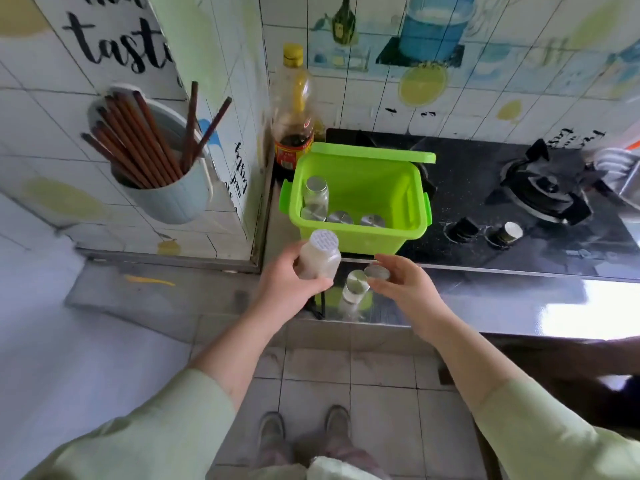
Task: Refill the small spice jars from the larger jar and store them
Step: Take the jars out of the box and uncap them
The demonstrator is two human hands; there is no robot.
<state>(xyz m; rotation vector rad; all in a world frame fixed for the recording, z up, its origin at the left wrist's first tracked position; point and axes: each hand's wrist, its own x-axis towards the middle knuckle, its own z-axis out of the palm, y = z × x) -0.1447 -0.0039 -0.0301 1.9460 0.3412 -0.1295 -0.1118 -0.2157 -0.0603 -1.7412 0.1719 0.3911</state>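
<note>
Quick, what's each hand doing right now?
Left hand: fingers curled round a small clear glass jar with a white perforated top.
Right hand: fingers pinching a round silver metal lid.

Lime-green plastic storage box, pretty loud against the black speckled glass hob. Small clear glass spice jars with shiny silver tops, plus one loose silver round metal lid. Cloudy white shaker jar, dotted white top. Dark brown wooden chopsticks, pale blue holder cup, white wall tiles with black script.
</note>
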